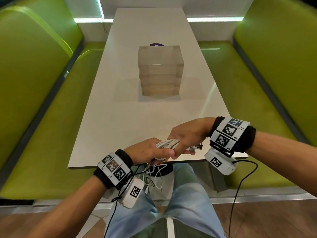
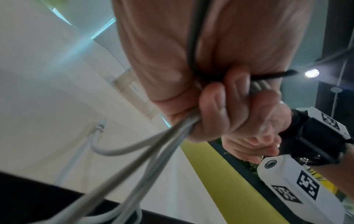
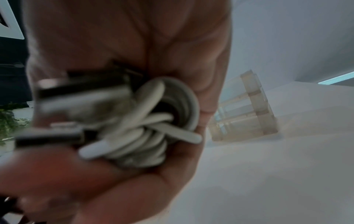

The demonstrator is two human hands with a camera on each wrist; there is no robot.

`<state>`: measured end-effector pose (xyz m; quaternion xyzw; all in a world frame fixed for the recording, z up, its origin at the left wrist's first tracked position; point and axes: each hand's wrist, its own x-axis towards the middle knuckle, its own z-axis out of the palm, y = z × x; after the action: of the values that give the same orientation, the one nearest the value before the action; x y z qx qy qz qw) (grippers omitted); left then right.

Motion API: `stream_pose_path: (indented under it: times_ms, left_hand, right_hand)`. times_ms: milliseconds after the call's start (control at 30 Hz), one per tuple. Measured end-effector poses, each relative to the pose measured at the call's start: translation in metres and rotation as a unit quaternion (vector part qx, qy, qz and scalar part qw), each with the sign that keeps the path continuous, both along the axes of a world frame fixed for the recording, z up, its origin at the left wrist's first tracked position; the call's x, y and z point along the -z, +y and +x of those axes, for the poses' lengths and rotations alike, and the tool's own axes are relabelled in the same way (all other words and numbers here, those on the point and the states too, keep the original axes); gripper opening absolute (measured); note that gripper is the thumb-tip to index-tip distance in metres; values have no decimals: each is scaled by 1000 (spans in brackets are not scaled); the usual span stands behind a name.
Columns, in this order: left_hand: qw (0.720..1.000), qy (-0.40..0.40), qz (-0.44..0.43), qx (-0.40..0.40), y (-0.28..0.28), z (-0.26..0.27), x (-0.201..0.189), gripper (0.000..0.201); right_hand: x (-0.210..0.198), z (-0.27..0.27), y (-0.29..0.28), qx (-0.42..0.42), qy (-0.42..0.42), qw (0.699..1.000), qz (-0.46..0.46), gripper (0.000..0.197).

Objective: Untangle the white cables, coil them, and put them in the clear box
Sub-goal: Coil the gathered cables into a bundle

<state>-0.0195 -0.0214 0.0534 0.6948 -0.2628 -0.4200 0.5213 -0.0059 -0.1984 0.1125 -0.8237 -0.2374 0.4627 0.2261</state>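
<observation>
A bundle of white cables (image 1: 167,144) is held between both hands just above the near edge of the white table (image 1: 120,121). My left hand (image 1: 151,150) grips one end of the bundle, thumb stretched along it, and loose cable loops (image 1: 154,176) hang below it past the table edge. My right hand (image 1: 187,136) grips the other end; in the right wrist view the coiled cables (image 3: 153,124) and their metal plugs (image 3: 80,97) fill its palm. The clear box (image 1: 161,71) stands mid-table, well beyond both hands.
Green padded benches (image 1: 34,83) run along both sides of the table. A purple sticker (image 1: 156,44) lies behind the box. Black camera leads (image 1: 240,182) dangle from both wrists over my legs in light jeans.
</observation>
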Motion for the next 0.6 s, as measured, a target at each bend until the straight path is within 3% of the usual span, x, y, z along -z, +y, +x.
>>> stream_pose_path:
  times_ms: [67, 200, 367, 500, 600]
  left_hand:
    - [1000, 0, -24, -18, 0, -2, -2, 46]
    - [988, 60, -125, -73, 7, -3, 1, 77]
    - [979, 22, -149, -140, 14, -7, 6, 43]
    - [971, -18, -166, -173, 8, -6, -5, 39]
    - [966, -65, -157, -194, 7, -8, -15, 25]
  right_hand:
    - [-8, 2, -1, 0, -2, 1000, 3, 7]
    - [-30, 11, -7, 15, -40, 999, -1, 14]
    - [-71, 27, -24, 87, -105, 990, 38, 22]
    - [-85, 32, -28, 144, -135, 976, 93, 25]
    - [-90, 33, -32, 191, -154, 959, 140, 27]
